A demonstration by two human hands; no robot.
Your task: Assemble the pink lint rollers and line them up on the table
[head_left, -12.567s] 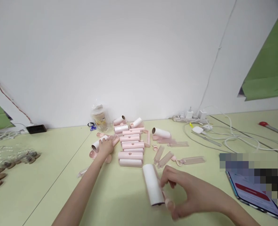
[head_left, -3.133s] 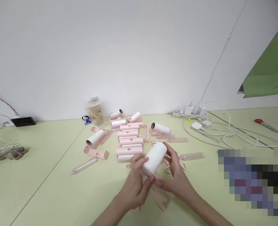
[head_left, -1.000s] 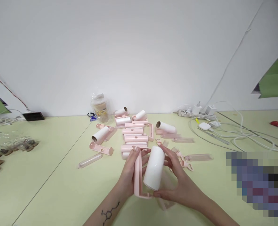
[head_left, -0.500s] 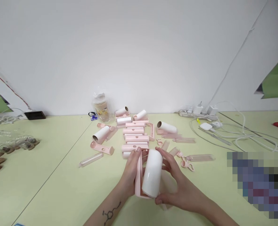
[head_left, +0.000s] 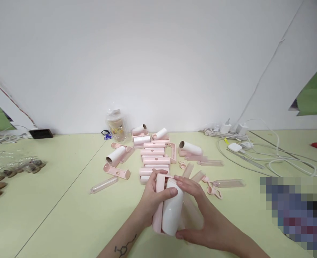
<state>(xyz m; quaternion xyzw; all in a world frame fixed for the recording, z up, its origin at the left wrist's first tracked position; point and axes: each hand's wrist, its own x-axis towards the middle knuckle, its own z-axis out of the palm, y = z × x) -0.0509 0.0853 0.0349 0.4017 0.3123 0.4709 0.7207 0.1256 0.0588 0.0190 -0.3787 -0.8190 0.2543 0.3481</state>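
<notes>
- Both of my hands are full, working close together over the near middle of the tabletop (head_left: 75, 222): my left hand (head_left: 150, 201) clasps the pink frame (head_left: 157, 219), and my right hand (head_left: 205, 209) spans the white roll (head_left: 172, 211) from end to end.
- My left thumb lies across the face of the roll; my right fingertips are at its far end, and my right thumb is at its near end.
- White roll and pink frame run lengthwise side by side, the roll on the right; I cannot tell whether it sits fully in place.
- Beyond it all rises the pale wall (head_left: 158, 64), meeting the back edge of the light green tabletop.
- Green cloth (head_left: 314, 91) hangs at the far right, against the wall.
- White cables (head_left: 276, 158) loop over the right side, near a power strip (head_left: 209, 132) by the wall.
- Just past my hands, a row of pink rollers (head_left: 161, 160) reaches back toward the wall.
- Left of the row's back end, a cup (head_left: 116, 125) stands in clear plastic.
- Loose on either side of the row lie a left tube (head_left: 117, 154) and a right tube (head_left: 193, 148), both white.
- One clear cover (head_left: 104, 185) rests left of the row, well apart from my left hand.
- Small pink clips (head_left: 210, 190) lie just beyond my right hand.
</notes>
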